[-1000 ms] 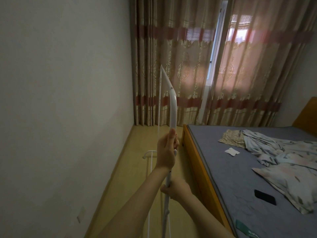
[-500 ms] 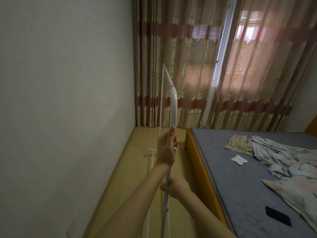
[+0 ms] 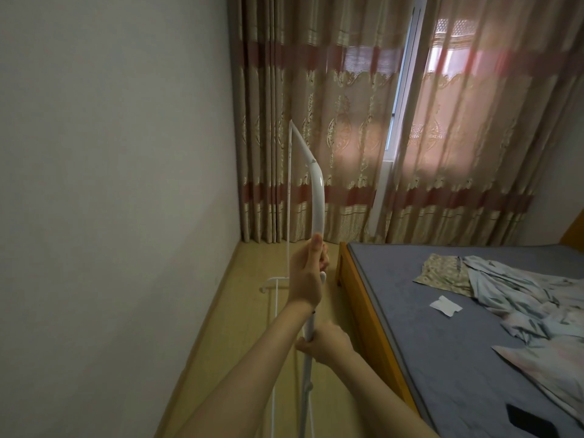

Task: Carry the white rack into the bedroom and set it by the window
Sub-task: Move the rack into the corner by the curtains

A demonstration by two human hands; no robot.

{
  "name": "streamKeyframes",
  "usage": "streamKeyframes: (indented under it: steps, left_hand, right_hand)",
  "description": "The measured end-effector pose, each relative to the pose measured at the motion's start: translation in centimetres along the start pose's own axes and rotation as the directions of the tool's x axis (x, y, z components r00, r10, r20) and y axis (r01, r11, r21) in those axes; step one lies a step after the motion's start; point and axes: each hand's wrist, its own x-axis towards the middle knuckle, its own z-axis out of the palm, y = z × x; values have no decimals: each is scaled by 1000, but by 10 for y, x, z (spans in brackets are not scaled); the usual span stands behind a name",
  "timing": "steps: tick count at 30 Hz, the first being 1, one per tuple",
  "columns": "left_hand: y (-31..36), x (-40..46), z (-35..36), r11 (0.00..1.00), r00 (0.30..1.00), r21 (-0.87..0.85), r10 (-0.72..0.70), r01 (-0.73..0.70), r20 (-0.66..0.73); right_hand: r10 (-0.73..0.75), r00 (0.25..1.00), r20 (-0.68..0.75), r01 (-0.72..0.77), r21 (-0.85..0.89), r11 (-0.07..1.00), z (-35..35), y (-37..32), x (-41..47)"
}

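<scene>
Both hands clamp the white rack (image 3: 317,197) upright: left hand (image 3: 308,278) high, right hand (image 3: 325,343) below. The thin tubular frame looks light, stiff and smooth; the curtained window (image 3: 407,99) lies at 1 o'clock.

White rack (image 3: 317,197). Curtains (image 3: 331,121): beige, red bands, gold ornament. Mattress (image 3: 442,336): grey-blue. Bed frame (image 3: 363,311): orange wood. Black phone (image 3: 531,420).

Rack (image 3: 317,197) base, phone (image 3: 528,420) cut off

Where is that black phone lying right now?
In the head view the black phone lies at the lower right, flat on the blue mattress near the bed's near end, below the rumpled floral bedding.
</scene>
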Motion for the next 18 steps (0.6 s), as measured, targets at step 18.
streamKeyframes:
  steps: [18]
  left_hand:
    - [-81, 147, -27, 999, 999, -3, -40, 40, 7]
  right_hand:
    - [6, 1000, 2, -6, 77, 997, -23, -23, 164]
